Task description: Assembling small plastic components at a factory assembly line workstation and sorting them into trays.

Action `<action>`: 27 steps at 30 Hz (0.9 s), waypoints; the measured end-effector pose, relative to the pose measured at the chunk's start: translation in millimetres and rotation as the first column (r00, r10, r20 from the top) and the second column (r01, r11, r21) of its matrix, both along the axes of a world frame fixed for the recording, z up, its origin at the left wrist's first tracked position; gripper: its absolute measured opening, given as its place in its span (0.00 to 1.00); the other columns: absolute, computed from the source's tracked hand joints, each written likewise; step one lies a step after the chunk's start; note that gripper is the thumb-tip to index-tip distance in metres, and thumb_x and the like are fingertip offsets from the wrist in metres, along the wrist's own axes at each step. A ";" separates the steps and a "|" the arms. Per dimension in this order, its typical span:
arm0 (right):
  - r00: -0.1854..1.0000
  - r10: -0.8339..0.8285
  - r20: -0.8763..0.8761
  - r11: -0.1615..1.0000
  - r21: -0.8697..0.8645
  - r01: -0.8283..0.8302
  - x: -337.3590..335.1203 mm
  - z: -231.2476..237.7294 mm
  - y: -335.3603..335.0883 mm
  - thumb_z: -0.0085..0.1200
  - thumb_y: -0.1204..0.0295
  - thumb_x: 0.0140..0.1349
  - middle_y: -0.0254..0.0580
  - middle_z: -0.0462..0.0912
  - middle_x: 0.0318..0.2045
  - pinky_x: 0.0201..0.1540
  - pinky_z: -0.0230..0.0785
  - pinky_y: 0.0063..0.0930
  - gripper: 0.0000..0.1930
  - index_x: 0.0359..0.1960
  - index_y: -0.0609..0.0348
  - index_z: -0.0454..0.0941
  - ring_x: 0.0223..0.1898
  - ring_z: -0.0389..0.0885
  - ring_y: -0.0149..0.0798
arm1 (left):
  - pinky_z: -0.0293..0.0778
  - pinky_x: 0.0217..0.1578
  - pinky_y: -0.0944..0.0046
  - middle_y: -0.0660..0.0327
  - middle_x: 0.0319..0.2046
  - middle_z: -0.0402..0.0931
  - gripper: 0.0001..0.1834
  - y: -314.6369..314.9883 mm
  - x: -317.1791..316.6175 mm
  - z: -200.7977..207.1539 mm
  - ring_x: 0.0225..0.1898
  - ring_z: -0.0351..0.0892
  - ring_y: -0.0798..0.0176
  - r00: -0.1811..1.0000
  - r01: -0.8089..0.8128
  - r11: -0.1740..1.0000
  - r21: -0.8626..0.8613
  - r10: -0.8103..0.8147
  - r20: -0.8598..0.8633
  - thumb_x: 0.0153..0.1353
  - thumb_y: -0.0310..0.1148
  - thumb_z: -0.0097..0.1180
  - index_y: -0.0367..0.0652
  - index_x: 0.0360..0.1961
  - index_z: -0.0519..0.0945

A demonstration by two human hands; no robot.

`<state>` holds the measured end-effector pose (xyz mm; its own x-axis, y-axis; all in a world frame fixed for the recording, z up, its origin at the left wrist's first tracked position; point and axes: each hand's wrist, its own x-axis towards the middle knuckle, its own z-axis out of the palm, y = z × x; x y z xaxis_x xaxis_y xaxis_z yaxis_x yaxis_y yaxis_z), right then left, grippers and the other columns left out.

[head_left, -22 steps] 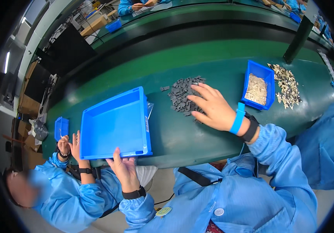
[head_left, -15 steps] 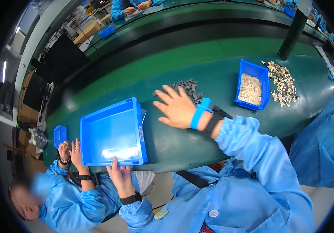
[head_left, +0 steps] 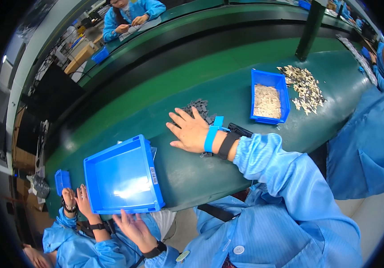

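My right hand is palm down with its fingers spread, at the near side of a pile of small dark grey pieces. It covers part of the pile, and a few dark pieces show below the wrist. A blue strap and a black band circle that wrist. To the left, a shallow blue tray lies at the table's near edge, nothing visible inside it. My left hand is at the tray's near rim, fingers apart and palm turned up; whether the fingertips touch the rim I cannot tell.
Right of the pile stands a blue bin of pale flat pieces, beside a heap of pale and dark bits. A co-worker's hands are left of the tray, near a small blue bin. A dark post rises at the far right.
The view has turned, so everything appears shifted. My left thumb, earlier over the tray's near rim, has drawn down from it. My right hand stays spread, and dark pieces now show below its wrist.
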<state>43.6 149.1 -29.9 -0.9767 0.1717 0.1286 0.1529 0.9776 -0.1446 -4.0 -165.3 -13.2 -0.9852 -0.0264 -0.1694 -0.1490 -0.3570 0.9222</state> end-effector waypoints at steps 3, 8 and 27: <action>0.981 -0.154 -0.120 0.987 -0.055 0.148 21.6 15.2 27.1 0.40 0.46 0.59 0.55 0.53 0.62 0.60 0.42 0.62 0.32 0.60 0.51 0.60 0.65 0.44 0.56 | 0.52 0.60 0.53 0.53 0.64 0.45 0.39 21.6 21.2 15.2 0.64 0.48 0.54 0.798 -0.376 0.809 -0.451 0.036 -0.602 0.59 0.29 0.51 0.40 0.65 0.43; 0.967 -0.236 -0.092 0.948 -0.240 0.209 16.6 8.1 53.5 0.45 0.41 0.51 0.52 0.59 0.59 0.57 0.46 0.63 0.34 0.58 0.43 0.64 0.62 0.52 0.57 | 0.41 0.63 0.50 0.51 0.67 0.35 0.48 91.4 77.5 18.2 0.68 0.36 0.49 0.492 -0.071 0.715 -0.696 -0.581 -0.648 0.52 0.31 0.58 0.38 0.66 0.39; 0.950 -0.238 -0.205 0.921 -0.359 0.153 69.1 -23.0 37.5 0.45 0.46 0.55 0.55 0.56 0.60 0.55 0.51 0.62 0.30 0.57 0.46 0.63 0.62 0.51 0.58 | 0.61 0.52 0.42 0.30 0.55 0.55 0.52 231.5 13.7 -36.0 0.55 0.59 0.30 0.307 -0.351 0.297 -0.888 -0.859 -0.409 0.44 0.66 0.54 0.47 0.64 0.53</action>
